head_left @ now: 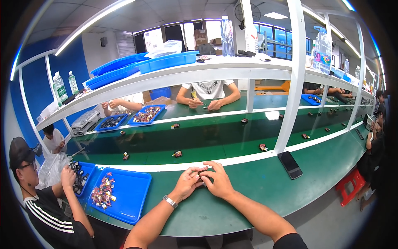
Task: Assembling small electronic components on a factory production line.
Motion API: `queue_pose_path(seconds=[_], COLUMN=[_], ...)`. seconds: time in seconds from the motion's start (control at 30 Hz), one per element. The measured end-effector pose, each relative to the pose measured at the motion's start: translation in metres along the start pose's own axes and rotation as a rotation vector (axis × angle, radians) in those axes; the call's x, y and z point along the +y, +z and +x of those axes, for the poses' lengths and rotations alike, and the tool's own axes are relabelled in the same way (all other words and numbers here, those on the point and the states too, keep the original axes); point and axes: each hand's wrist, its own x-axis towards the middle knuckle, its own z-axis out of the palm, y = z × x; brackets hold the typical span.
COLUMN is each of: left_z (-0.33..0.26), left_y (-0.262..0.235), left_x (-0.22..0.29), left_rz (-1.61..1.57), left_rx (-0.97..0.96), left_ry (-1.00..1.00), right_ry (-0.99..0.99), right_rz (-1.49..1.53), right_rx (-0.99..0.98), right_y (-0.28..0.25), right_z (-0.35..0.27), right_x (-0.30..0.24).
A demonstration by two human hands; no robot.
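Over the near strip of the green bench [178,220], my left hand [188,182] and my right hand [218,181] meet, fingers closed in pinches. Between the fingertips sits a small dark-and-reddish part [202,173], mostly covered, its exact kind too small to tell. Both hands grip it. A metal-band watch is on my left wrist. To the left of my left forearm lies a shallow blue tray [139,189]. A pile of small reddish parts with white and yellow bits [103,191] fills its left side.
A dark phone [290,165] lies right of my hands. Beyond a white rail runs a green conveyor belt [207,143] with several small parts [177,154]. White posts [292,83] hold a shelf with blue trays [166,62] and bottles. A co-worker [54,199] sits at left; others sit opposite.
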Motion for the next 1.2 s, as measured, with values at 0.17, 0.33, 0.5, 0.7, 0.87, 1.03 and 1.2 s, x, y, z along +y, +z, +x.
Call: queue_pose_path(seconds=[0.17, 0.33, 0.5, 0.7, 0.87, 1.03, 1.2], left_z=[-0.001, -0.001, -0.001, -0.001, -0.001, 0.0, -0.001], left_y=[-0.002, -0.003, -0.003, -0.002, -0.001, 0.002, 0.004], left_x=[0.0, 0.0, 0.0, 0.0, -0.001, -0.001, 0.0], left_rz=[-0.007, 0.016, 0.009, 0.016, 0.025, 0.05, 0.063], left_rx=[0.036, 0.045, 0.05, 0.066, 0.072, 0.075, 0.07], left_ry=[-0.024, -0.03, -0.034, -0.044, -0.044, -0.034, -0.035], right_ry=[-0.045, -0.154, -0.185, -0.203, -0.202, -0.183, -0.208], right_rz=[-0.042, -0.175, -0.229, -0.304, -0.315, -0.364, -0.408], right_rx=[0.049, 0.028, 0.001, -0.005, 0.013, 0.035, 0.085], right_y=[-0.001, 0.004, 0.003, 0.006, 0.007, 0.011, 0.014], right_z=[0.003, 0.001, 0.002, 0.0, -0.001, -0.002, -0.001], right_x=[-0.002, 0.001, -0.001, 0.001, 0.002, 0.002, 0.002])
